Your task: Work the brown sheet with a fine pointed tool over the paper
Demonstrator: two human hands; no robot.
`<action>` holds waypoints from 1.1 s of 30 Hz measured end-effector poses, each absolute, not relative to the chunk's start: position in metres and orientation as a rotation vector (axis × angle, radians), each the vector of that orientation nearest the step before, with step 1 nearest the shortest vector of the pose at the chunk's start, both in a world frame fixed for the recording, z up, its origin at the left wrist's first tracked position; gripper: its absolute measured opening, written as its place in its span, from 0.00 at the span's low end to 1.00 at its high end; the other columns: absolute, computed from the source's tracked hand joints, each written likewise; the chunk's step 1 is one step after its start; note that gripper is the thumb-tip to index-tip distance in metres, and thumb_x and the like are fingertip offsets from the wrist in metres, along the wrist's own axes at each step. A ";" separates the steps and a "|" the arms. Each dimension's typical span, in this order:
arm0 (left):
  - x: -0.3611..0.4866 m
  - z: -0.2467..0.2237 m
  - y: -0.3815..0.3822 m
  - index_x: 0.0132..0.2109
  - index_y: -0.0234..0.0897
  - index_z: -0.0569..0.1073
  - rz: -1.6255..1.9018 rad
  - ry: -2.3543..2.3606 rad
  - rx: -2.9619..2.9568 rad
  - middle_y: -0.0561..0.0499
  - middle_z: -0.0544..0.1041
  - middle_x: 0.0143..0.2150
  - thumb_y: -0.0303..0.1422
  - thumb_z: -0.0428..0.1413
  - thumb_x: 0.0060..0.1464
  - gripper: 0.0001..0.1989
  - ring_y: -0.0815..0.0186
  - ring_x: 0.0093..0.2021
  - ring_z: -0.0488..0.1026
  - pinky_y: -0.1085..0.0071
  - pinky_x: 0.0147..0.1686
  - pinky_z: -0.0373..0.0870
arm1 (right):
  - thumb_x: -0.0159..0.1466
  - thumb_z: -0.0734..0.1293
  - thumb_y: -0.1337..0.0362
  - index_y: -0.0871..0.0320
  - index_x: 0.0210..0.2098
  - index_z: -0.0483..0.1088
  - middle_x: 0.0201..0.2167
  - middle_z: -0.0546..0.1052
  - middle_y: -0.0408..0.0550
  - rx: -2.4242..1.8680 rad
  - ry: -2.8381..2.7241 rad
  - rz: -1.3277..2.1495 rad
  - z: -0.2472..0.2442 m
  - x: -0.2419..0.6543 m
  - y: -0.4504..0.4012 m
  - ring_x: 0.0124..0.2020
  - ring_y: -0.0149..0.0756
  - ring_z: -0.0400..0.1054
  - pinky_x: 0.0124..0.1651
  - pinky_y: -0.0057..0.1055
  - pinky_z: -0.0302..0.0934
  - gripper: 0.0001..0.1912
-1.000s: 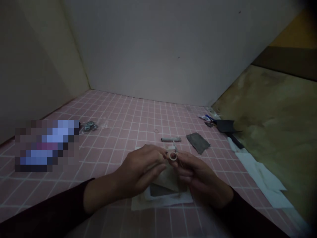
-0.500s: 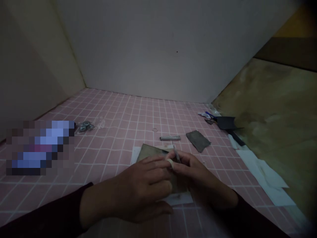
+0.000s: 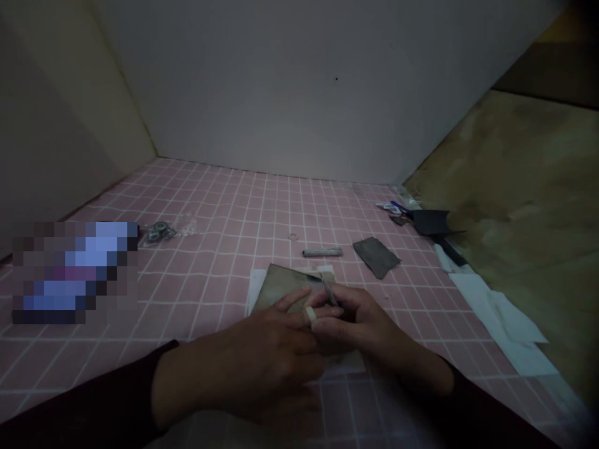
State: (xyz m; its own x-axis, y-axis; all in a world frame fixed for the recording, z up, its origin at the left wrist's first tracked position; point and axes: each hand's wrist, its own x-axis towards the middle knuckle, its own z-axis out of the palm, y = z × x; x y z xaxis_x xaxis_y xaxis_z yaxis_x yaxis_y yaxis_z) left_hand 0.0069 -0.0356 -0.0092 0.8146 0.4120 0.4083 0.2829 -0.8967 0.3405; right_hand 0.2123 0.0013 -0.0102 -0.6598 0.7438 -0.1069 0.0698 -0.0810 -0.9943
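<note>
Both hands meet over a grey-brown sheet (image 3: 276, 288) lying on white paper (image 3: 255, 280). A pale ring (image 3: 310, 317) sits around one finger of my left hand (image 3: 266, 355), whose fingers are stretched out. The thumb and fingers of my right hand (image 3: 360, 324) pinch the ring. A thin grey stick (image 3: 329, 290), its kind unclear, is also tucked in the right fingers. Beyond the hands lie a grey cylindrical stick (image 3: 322, 252) and a dark grey sheet like sandpaper (image 3: 377, 257). The lower left fingers are blurred and shadowed.
A thin ring (image 3: 293, 236) lies farther back on the pink checked cloth (image 3: 224, 212). On the left are a blurred-out screen (image 3: 79, 274) and a clear bag with dark pieces (image 3: 161, 232). Dark sheets (image 3: 430, 222), pens (image 3: 400, 209) and white paper (image 3: 500, 324) lie at right.
The pale ring has moved from a left fingertip farther down the finger, with the right fingers on it. The left index finger has lifted apart. The view has tilted slightly.
</note>
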 end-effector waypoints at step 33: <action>0.001 0.014 -0.033 0.32 0.40 0.73 0.574 0.420 2.323 0.52 0.82 0.37 0.38 0.56 0.59 0.09 0.61 0.38 0.79 0.49 0.66 0.54 | 0.62 0.70 0.64 0.58 0.38 0.69 0.24 0.60 0.35 -0.810 -1.879 1.630 0.002 0.211 0.001 0.24 0.25 0.54 0.28 0.24 0.54 0.08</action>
